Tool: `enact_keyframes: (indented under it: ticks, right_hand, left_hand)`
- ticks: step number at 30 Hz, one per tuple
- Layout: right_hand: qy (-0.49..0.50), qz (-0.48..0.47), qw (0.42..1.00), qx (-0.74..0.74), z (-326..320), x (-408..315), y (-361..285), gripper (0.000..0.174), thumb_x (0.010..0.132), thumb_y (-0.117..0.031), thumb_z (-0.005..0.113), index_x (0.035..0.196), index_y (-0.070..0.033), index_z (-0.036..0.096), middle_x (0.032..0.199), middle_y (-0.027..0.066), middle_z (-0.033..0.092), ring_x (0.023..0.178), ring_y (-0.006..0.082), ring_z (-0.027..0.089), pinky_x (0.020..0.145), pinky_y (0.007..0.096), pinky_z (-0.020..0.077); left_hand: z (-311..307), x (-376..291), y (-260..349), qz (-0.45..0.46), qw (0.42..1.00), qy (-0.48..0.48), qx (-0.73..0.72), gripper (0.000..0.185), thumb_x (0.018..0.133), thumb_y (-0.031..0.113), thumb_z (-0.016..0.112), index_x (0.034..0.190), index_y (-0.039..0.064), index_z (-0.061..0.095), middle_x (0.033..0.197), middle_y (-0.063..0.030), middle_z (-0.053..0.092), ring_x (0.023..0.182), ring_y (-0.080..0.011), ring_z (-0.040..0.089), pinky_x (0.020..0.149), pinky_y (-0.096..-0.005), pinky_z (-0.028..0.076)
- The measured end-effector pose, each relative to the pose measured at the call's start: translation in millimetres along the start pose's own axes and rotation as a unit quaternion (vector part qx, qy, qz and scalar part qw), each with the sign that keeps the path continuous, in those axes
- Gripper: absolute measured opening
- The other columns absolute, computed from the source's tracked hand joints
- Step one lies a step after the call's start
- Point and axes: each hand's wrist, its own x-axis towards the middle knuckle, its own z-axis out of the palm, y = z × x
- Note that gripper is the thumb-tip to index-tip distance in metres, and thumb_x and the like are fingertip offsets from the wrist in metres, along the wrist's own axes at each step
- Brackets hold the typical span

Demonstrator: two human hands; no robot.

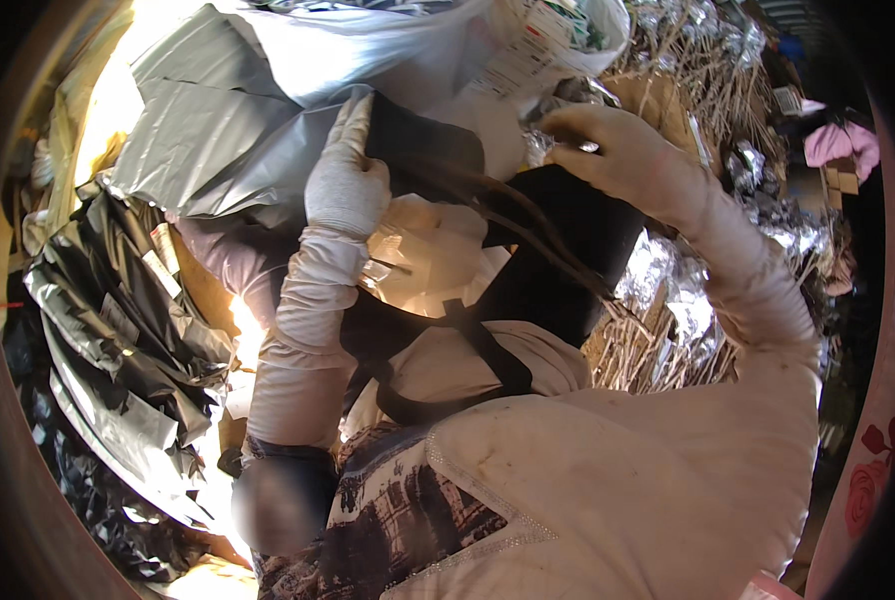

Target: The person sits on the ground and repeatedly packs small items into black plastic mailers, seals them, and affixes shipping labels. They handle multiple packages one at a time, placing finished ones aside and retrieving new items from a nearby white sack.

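My left hand (348, 176), in a pale knit glove, lies with straight fingers together on a sheet of grey plastic film (215, 127). Its thumb is folded in, and whether it pinches anything is hidden. Long brown woody stems (541, 229) run from beside this hand across dark material (567, 255) over my lap; they are partly blurred. My right hand (594, 146), also gloved and blurred, is bent at the wrist above the stems. A gap shows between its thumb and fingers, close to crumpled silver foil (539, 146), with nothing plainly held.
A white plastic sack (365, 45) with writing stands ahead. Bundled stems (706, 97) with foil are heaped at the right, and more stems (642, 345) lie by my right side. Black plastic film (132, 330) lies at the left. Light sheets (425, 247) show between my arms.
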Motion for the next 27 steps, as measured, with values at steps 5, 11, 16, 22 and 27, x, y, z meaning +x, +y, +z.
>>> enact_keyframes:
  ticks: [5, 11, 16, 22, 27]
  right_hand:
    - [-0.109, 0.385, 0.915, 0.053, 20, -141, -18, 0.052, 0.080, -0.031, 0.075, 0.118, 0.001, 0.060, 0.105, 0.0199, 0.066, 0.096, 0.0266, 0.065, 0.084, 0.0346, 0.0502]
    - [-0.045, 0.437, 0.852, 0.283, 96, -204, 2, 0.039, 0.081, -0.018, 0.076, 0.109, 0.006, 0.061, 0.088, 0.0066, 0.064, 0.076, 0.0145, 0.058, 0.066, 0.0270, 0.0475]
    - [0.020, 0.426, 0.825, 0.370, 107, -191, -9, 0.029, 0.083, -0.016, 0.071, 0.101, 0.005, 0.064, 0.079, 0.0054, 0.063, 0.069, 0.0111, 0.057, 0.062, 0.0249, 0.0462]
    - [-0.045, 0.333, 0.814, 0.475, 115, -88, -41, 0.026, 0.088, -0.022, 0.064, 0.095, 0.003, 0.064, 0.071, 0.0026, 0.059, 0.057, 0.0075, 0.051, 0.049, 0.0224, 0.0384]
    - [-0.033, 0.283, 0.739, 0.611, 155, 37, -78, 0.032, 0.088, -0.023, 0.065, 0.107, 0.002, 0.065, 0.084, 0.0062, 0.067, 0.074, 0.0153, 0.061, 0.066, 0.0286, 0.0494]
  left_hand:
    - [15, -11, 7, -0.008, 0.993, -0.093, 0.066, 0.069, 0.077, -0.004, 0.048, 0.141, 0.021, 0.049, 0.150, -0.0118, 0.042, 0.114, -0.0320, 0.060, 0.090, -0.0353, 0.052]
    - [23, -35, 12, -0.054, 0.967, -0.191, 0.158, 0.063, 0.078, 0.000, 0.050, 0.139, 0.013, 0.048, 0.153, -0.0041, 0.038, 0.111, -0.0318, 0.060, 0.087, -0.0380, 0.053]
    - [16, -44, 31, -0.059, 0.969, -0.172, 0.168, 0.067, 0.074, -0.004, 0.049, 0.139, 0.010, 0.048, 0.151, -0.0062, 0.040, 0.105, -0.0336, 0.062, 0.085, -0.0385, 0.053]
    - [4, -66, 70, 0.006, 0.976, -0.146, 0.160, 0.054, 0.075, -0.001, 0.053, 0.128, 0.004, 0.057, 0.151, -0.0086, 0.040, 0.087, -0.0315, 0.067, 0.073, -0.0386, 0.056]
    - [-32, -88, 85, 0.028, 0.972, -0.111, 0.205, 0.045, 0.069, -0.004, 0.054, 0.112, -0.001, 0.066, 0.142, -0.0149, 0.050, 0.078, -0.0298, 0.068, 0.069, -0.0358, 0.057]
